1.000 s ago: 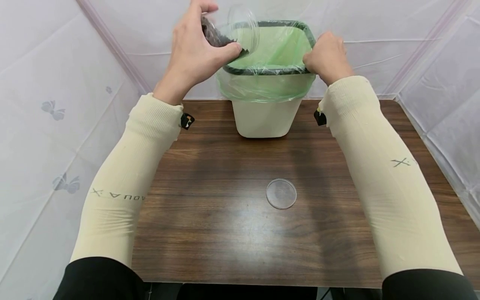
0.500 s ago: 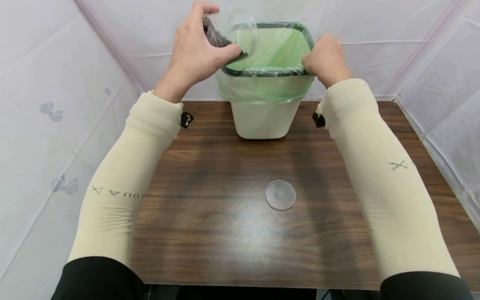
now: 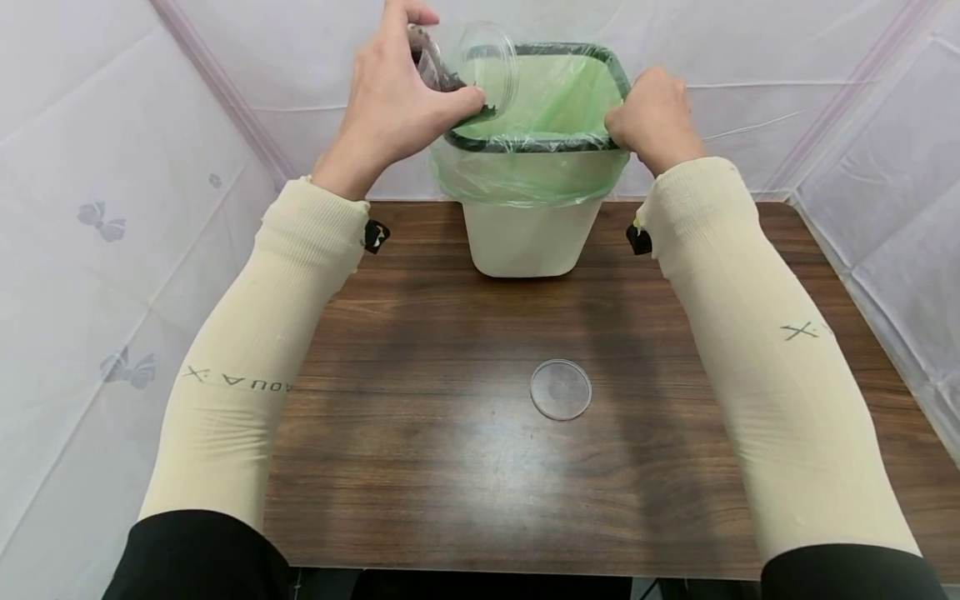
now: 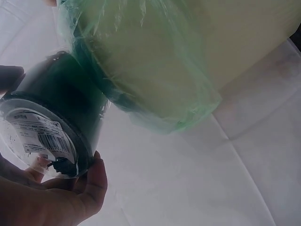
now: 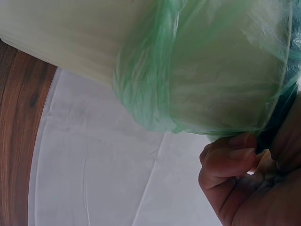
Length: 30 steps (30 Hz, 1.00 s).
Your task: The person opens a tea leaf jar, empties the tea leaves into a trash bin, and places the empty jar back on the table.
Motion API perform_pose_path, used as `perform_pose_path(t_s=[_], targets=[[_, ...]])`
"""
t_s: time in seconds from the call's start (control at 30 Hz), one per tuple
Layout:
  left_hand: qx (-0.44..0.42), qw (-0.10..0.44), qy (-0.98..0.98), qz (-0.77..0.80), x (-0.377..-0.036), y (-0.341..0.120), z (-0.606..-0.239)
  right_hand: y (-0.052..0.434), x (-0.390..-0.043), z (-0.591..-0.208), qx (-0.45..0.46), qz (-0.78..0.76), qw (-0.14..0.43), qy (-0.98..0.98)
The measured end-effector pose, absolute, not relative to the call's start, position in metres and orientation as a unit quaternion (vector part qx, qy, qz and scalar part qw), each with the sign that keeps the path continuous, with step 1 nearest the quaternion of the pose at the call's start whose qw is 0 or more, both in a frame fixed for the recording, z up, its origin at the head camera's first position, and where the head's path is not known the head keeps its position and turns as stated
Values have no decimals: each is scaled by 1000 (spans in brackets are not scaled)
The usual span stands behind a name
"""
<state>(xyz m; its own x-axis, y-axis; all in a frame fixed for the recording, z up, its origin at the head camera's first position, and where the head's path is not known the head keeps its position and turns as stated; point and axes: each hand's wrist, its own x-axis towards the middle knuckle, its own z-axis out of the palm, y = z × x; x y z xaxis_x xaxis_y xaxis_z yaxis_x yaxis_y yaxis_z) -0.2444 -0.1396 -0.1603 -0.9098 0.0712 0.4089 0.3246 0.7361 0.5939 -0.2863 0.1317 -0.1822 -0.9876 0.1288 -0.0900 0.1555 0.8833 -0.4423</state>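
Above the cream bin lined with green plastic point(image 3: 534, 158), the left hand point(image 3: 390, 108) grips a tilted clear round container point(image 3: 465, 71); the right hand point(image 3: 652, 117) clutches the rim. Sleeve print reads "AQUA X". Left wrist view shows a barcode label (unreadable) point(image 4: 40, 136) underneath.

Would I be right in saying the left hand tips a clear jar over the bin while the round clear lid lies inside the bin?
Not quite: the lid lies on the wooden table, as the head view shows. The left hand does tip the jar over the bin.
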Motion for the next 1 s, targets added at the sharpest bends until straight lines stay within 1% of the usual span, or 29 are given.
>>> perform_pose_path(t_s=[0.17,0.53,1.0], targets=[[-116,180,-914,-343,-245,-138,-160,132,-286,-181,76,-226,26,971],[-104,168,-913,-356,-245,-135,-157,132,-286,-181,81,-234,29,969],[-108,171,-916,-347,-247,-134,-156,132,-287,-181,77,-235,27,969]])
